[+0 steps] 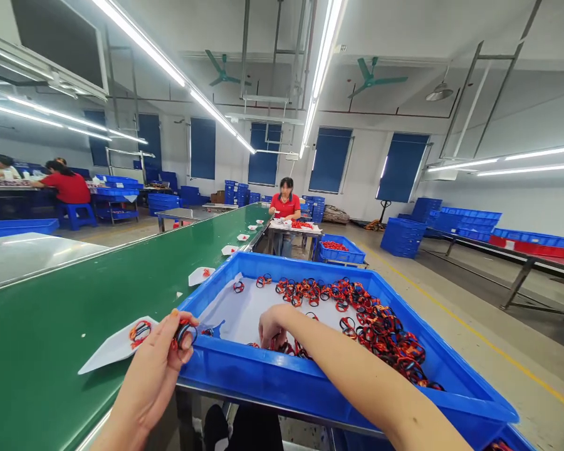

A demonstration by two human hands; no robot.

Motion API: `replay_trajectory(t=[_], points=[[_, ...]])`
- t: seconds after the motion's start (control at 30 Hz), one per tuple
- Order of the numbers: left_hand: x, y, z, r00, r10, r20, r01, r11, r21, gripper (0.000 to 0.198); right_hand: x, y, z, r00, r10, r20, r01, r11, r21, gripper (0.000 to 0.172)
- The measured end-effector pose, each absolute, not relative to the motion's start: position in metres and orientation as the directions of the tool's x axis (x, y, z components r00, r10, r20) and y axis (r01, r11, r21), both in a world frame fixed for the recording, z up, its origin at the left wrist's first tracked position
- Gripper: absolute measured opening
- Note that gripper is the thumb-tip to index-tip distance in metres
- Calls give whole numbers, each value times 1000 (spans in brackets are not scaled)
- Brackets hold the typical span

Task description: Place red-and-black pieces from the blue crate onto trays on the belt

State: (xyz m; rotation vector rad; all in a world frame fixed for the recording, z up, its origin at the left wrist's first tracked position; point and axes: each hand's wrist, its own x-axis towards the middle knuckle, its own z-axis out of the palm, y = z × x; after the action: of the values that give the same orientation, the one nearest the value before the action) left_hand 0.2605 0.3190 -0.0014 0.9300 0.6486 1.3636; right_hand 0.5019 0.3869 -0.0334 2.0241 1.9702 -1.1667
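Note:
My left hand (162,354) pinches a black and red ring-shaped band (185,332) between thumb and fingers, above the near left corner of a blue plastic tray (263,369). Beside it on the green conveyor belt lies a white paper (110,348) bearing an orange-red band (140,332). Down inside the tray, near its front wall, is my right hand (276,321) with fingers curled among more bands; its fingertips are partly hidden, and what they grip is unclear. A heap of red, orange and black bands (380,326) fills the tray's right side, on white lining.
The green belt (169,260) runs away on the left, carrying several white papers with small red pieces. A co-worker in red (286,203) works at a table ahead. Another blue tray (342,249) stands beyond mine. Stacked blue trays (399,237) are at right.

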Motion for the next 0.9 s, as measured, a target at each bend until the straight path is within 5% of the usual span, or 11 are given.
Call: replay_trajectory(t=[0.1, 0.27, 0.5, 0.9], points=[[250, 308, -6, 115, 992, 50, -578, 26, 816, 18, 495, 387, -35, -131, 757, -640, 898, -183, -400, 31], [240, 293, -13, 149, 989, 4, -615, 89, 784, 34, 491, 387, -32, -121, 844, -522, 912, -113, -394, 17], [229, 282, -17, 220, 975, 28, -772, 156, 616, 33, 487, 387, -41, -113, 844, -525, 956, -52, -288, 22], [219, 281, -31, 216, 974, 68, -801, 138, 583, 26, 484, 384, -44, -82, 850, -520, 957, -78, -279, 19]])
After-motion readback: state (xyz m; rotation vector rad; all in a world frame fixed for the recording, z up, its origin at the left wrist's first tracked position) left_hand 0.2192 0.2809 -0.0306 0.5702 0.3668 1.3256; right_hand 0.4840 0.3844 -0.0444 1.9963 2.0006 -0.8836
